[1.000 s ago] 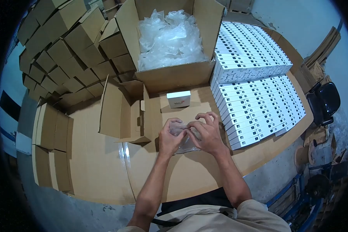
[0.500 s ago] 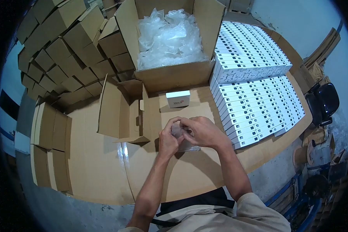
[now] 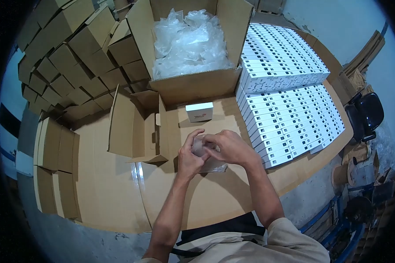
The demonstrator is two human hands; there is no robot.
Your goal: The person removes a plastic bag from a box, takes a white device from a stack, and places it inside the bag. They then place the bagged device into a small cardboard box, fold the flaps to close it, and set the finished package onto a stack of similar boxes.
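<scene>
Near the front middle of the cardboard-covered table, my left hand and my right hand hold a clear plastic bag between them. The fingers of both hands are bent around its upper part, and the bag hangs down below them. What is inside the bag, if anything, cannot be made out. Just beyond my hands a small white box stands on the cardboard. To its left is an open brown carton with its flap spread.
A large carton full of clear plastic bags stands at the back. Rows of white boxes cover the right side. Brown cartons are piled at the back left, more at the left edge. A black chair is far right.
My left index finger has lifted a little away from the bag's top. The whole view has shifted slightly; the boxes and cartons stay in place.
</scene>
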